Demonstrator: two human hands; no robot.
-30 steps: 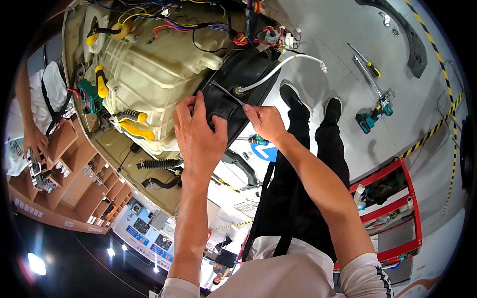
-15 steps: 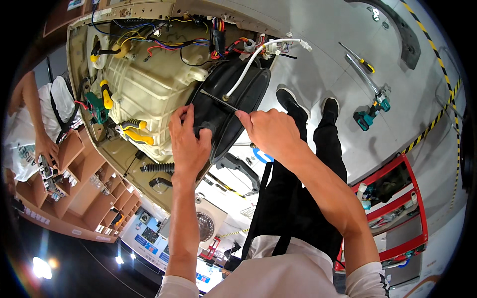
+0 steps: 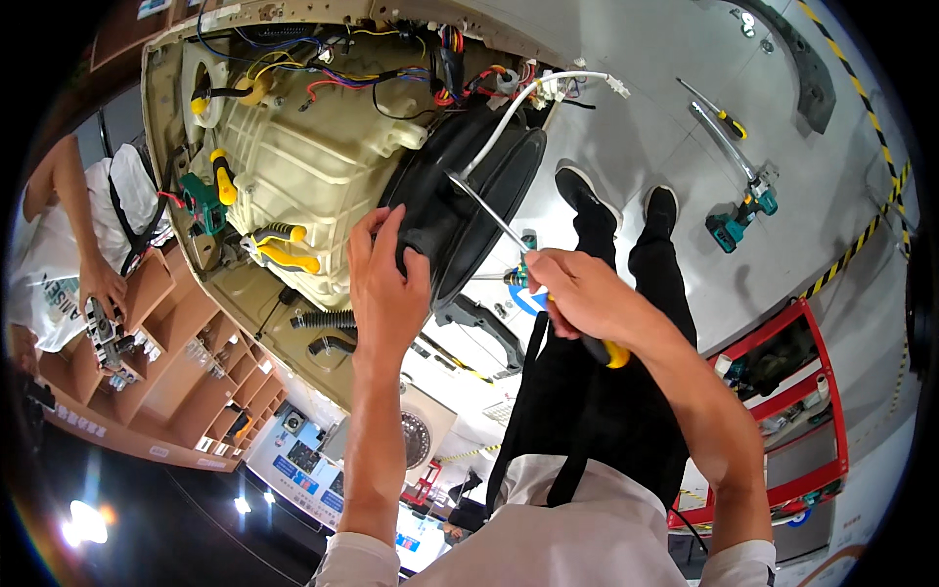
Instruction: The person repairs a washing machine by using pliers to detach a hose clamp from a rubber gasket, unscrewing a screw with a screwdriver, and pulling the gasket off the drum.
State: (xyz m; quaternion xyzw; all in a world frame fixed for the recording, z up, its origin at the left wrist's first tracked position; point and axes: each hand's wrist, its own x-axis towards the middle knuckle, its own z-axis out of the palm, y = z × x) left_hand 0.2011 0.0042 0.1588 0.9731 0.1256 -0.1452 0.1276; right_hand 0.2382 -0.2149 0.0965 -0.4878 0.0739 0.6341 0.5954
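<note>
My right hand (image 3: 587,298) is closed round the black and yellow handle of a screwdriver (image 3: 494,217). Its long metal shaft slants up and left, the tip resting at the black rubber door seal (image 3: 430,186) near the base of a white hose (image 3: 509,112). My left hand (image 3: 389,279) grips the seal's left side, fingers bent over the rubber and thumb apart from them. That seal fronts a cream plastic tub (image 3: 303,161) inside an opened appliance cabinet. What the tip touches is too small to make out.
Pliers (image 3: 279,249), a yellow-handled tool (image 3: 223,178) and a green power tool (image 3: 202,203) lie on the machine. Loose wires (image 3: 391,76) run along its top. A cordless saw (image 3: 743,210) and another screwdriver (image 3: 719,112) lie on the floor. A red cart (image 3: 831,391) stands right; a person (image 3: 83,225) works left.
My right hand has moved down and right with the screwdriver, whose shaft now shows at a steeper slant and whose handle has come into view. The left hand stays on the seal.
</note>
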